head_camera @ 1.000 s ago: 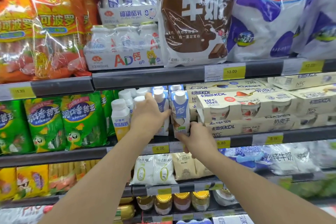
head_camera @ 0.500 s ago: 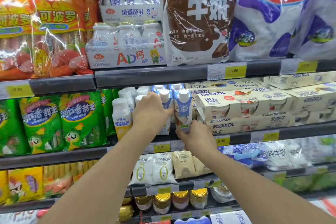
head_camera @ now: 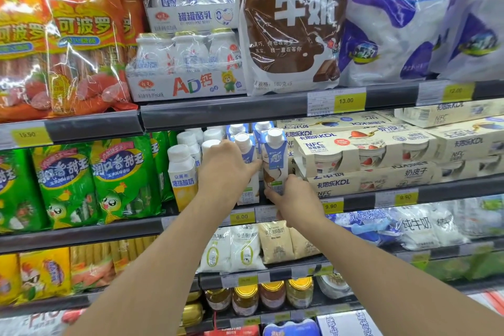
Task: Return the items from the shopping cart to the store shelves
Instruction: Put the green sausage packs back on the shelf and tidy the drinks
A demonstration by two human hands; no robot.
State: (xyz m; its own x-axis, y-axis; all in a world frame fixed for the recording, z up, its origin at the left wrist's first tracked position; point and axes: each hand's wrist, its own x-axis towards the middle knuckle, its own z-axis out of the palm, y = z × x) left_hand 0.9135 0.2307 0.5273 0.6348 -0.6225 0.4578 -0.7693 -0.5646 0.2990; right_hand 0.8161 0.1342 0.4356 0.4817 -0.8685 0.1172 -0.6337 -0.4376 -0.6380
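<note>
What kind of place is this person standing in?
Most likely a supermarket's chilled dairy aisle: tiered shelves carry yellow price tags, yogurt multipacks and sausage packs, while both hands set a blue-and-white carton in place.

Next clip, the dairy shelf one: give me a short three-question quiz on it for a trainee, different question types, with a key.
1. True or false: the right hand holds the blue-and-white carton near its base.
2. Multiple choice: what stands directly right of that carton on the same shelf? A) green snack bags B) cream yogurt multipacks C) jars with gold lids
3. Fill in: the yellow price tag on the shelf edge below the left hand reads ____.

Key: 1 true; 2 B, the cream yogurt multipacks; 3 6.00.
</note>
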